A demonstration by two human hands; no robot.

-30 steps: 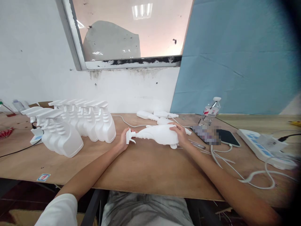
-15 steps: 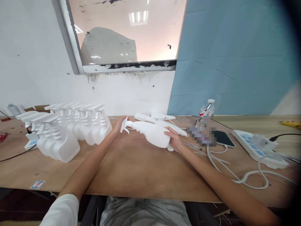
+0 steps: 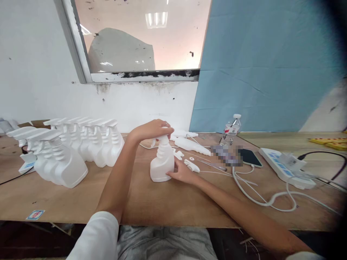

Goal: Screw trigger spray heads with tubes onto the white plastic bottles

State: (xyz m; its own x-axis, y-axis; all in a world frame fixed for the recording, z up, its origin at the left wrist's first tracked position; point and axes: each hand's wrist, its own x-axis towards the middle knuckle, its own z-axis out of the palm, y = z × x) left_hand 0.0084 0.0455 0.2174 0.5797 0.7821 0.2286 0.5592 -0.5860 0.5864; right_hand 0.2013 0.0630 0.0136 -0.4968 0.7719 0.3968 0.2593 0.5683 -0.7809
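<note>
A white spray bottle (image 3: 162, 162) stands upright on the wooden table in front of me. My left hand (image 3: 153, 130) is closed over its spray head from above, hiding most of the nozzle; the trigger shows at the left. My right hand (image 3: 183, 171) grips the lower right side of the bottle, thumb on the front. Just beyond the right hand lie a loose white spray head (image 3: 192, 165), a small white ring (image 3: 192, 159) and another white plastic part (image 3: 178, 154). Behind them, white bottles (image 3: 189, 145) lie on their sides.
Two rows of upright white spray bottles (image 3: 70, 166) stand at the left. On the right are a clear water bottle (image 3: 232, 124), a phone (image 3: 251, 157), a tweezers-like metal tool (image 3: 213, 165), a power strip (image 3: 284, 168) and white cables (image 3: 271, 202).
The spray bottle went from tilted, nearly lying in both hands, to upright on the table. My left hand moved right onto its head; my right hand came lower and leftward.
</note>
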